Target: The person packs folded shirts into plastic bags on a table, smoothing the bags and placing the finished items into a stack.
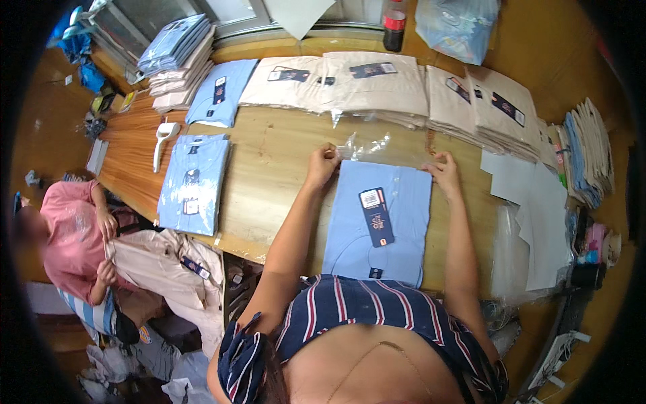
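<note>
A folded light-blue shirt (410,215) lies on the table in front of me, its collar end toward my body. On it rests a dark hang tag (377,217) with a white label. Clear plastic (367,145), seemingly the mouth of a bag around the shirt, sticks out past the far edge and catches the light. My left hand (324,165) pinches this plastic at the far left corner. At the far right corner, the fingers of my right hand (443,174) are closed on the plastic's other side.
Packed cream shirts (383,97) line the table's back edge, with blue packs (195,185) at left. A white handheld tool (163,138) lies nearby. Clear plastic bags (511,259) and white sheets (531,209) are at right. A bottle (394,27) stands behind. A co-worker (74,229) handles a cream garment.
</note>
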`<action>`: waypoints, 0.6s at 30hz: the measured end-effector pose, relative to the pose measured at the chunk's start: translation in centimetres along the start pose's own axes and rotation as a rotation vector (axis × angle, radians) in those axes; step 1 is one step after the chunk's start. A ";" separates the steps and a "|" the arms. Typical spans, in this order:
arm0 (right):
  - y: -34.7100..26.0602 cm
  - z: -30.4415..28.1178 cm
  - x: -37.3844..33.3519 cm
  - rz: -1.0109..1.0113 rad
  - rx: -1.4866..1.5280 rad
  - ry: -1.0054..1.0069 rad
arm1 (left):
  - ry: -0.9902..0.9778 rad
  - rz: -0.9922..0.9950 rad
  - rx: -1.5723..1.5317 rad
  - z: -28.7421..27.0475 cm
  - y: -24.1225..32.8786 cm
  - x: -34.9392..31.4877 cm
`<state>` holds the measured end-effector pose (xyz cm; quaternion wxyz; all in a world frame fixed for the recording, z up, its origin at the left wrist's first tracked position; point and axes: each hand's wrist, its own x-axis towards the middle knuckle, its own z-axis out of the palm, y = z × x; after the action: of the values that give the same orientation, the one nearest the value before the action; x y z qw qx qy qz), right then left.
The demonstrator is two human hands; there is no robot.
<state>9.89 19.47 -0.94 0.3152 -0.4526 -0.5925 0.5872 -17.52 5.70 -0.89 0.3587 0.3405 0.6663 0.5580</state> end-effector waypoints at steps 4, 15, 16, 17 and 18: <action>0.9 -1.7 -1.0 0.089 0.031 -0.037 | -0.053 0.089 -0.063 0.0 -0.3 -0.5; 4.2 -2.4 -3.9 0.069 -0.041 0.134 | 0.254 0.306 0.190 2.0 -2.3 -4.3; 5.9 -4.5 -4.2 0.001 -0.041 0.013 | 0.277 0.286 0.101 3.3 -1.3 -5.4; 5.2 -5.3 -5.0 -0.062 -0.125 -0.033 | 0.315 0.386 0.118 3.7 -1.3 -6.1; 4.4 -5.0 -5.4 -0.054 -0.133 -0.047 | 0.339 0.485 0.142 4.3 -1.7 -6.7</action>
<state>17.23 16.21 -3.89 0.2860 -0.4424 -0.6493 0.5485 -10.55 1.89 -2.43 0.0738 0.4159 0.6533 0.6284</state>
